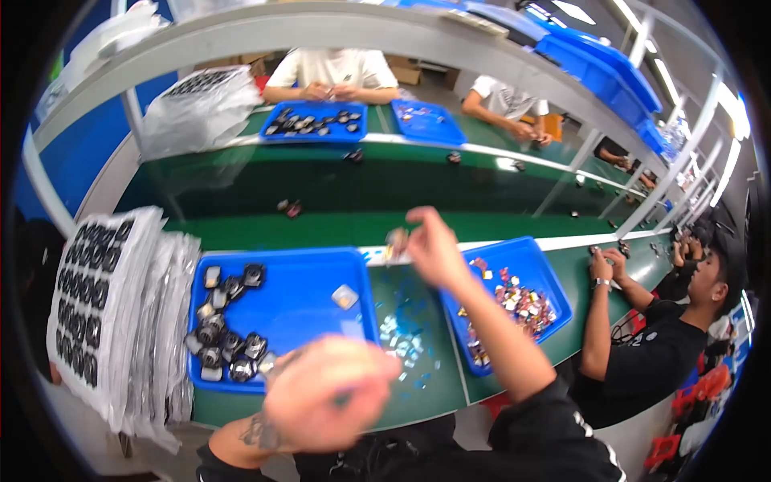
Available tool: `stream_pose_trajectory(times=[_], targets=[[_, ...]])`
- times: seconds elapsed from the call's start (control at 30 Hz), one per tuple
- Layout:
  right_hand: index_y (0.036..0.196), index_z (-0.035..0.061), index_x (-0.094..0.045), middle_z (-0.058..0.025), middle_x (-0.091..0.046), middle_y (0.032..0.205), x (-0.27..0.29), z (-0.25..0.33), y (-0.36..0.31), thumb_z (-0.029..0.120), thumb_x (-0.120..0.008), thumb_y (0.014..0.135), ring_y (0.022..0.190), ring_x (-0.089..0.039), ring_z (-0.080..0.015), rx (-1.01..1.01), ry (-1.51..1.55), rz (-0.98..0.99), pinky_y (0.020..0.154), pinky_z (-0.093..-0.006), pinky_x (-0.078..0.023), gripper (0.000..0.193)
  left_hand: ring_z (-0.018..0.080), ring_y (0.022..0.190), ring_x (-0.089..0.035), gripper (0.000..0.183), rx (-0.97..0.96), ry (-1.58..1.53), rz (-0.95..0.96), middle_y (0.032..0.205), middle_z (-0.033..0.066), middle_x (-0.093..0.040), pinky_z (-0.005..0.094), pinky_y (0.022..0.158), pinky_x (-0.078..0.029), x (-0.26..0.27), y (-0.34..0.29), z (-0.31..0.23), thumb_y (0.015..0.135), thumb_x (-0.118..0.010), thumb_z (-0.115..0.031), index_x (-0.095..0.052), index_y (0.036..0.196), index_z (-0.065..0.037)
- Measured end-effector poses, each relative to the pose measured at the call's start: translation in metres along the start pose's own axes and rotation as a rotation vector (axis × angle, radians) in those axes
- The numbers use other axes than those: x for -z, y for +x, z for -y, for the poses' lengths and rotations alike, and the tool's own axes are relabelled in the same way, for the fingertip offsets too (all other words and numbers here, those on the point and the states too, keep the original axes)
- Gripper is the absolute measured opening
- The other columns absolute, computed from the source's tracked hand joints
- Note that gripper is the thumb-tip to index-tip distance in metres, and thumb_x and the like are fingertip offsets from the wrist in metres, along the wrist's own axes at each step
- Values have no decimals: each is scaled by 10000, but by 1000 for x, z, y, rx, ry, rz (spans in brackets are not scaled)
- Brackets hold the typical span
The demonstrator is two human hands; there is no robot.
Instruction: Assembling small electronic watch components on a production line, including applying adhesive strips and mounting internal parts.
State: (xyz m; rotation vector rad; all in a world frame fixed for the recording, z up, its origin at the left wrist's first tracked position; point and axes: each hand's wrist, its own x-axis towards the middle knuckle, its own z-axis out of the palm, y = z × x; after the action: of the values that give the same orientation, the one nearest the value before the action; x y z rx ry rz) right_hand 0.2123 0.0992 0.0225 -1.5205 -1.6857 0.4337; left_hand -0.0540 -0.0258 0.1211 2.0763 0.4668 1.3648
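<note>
My right hand [434, 251] reaches over the far edge of the bench, its fingers bent together. At its fingertips is a small pale and brownish part [396, 243], too blurred to name more exactly. My left hand [331, 394], smeared by motion, hovers over the near edge of the left blue tray [313, 277]; its fingers cannot be made out. Black camera-like units [212, 328] lie along that tray's left side, and a clear square piece [345, 296] rests at its right. Under my right forearm, another blue tray [554, 293] holds many small red and gold parts [522, 305].
Small bluish film scraps [401, 341] are scattered between the trays. Stacked packing sheets with black units [88, 281] stand at left. A green conveyor [337, 189] carrying a few parts runs beyond a white rail. Co-workers sit opposite and at right [642, 353]; a metal shelf [321, 36] spans overhead.
</note>
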Motion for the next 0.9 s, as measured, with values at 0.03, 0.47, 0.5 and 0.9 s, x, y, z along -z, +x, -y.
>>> stream_pose_trajectory(times=[0.03, 0.47, 0.5, 0.9], targets=[[1195, 16, -458, -123, -609, 697, 0, -25, 34, 49, -698, 781, 653, -635, -256, 11, -92, -20, 616, -381, -507, 480, 277, 797, -687, 121, -187, -125, 52, 968, 123, -652, 313, 704, -574, 17, 6, -22, 804, -629, 53, -622, 902, -18], [1243, -19, -501, -271, -594, 1148, -54, -78, 110, 161, -698, 800, 1054, -593, -420, -152, -468, -24, 896, -441, -493, 517, 227, 625, -600, 194, -444, 70, -391, 793, 70, -600, 325, 540, -508, 39, -11, -98, 920, -589, -240, -525, 921, -57], [1259, 19, -500, -265, -565, 1181, -55, -66, 106, 172, -696, 808, 1054, -587, -423, -129, -500, -39, 898, -452, -492, 515, 227, 625, -600, 194, -440, 101, -401, 793, 70, -600, 325, 540, -508, 46, -13, -92, 920, -589, -240, -525, 921, -57], [967, 7, -583, -161, -609, 923, -203, 110, -3, 138, -568, 832, 857, -655, -304, 743, -397, 302, 666, -412, -563, 189, 134, 647, -610, 186, 126, 197, -731, 788, 116, -625, 249, 611, -529, 59, -56, 13, 918, -519, 20, -624, 1066, 64]])
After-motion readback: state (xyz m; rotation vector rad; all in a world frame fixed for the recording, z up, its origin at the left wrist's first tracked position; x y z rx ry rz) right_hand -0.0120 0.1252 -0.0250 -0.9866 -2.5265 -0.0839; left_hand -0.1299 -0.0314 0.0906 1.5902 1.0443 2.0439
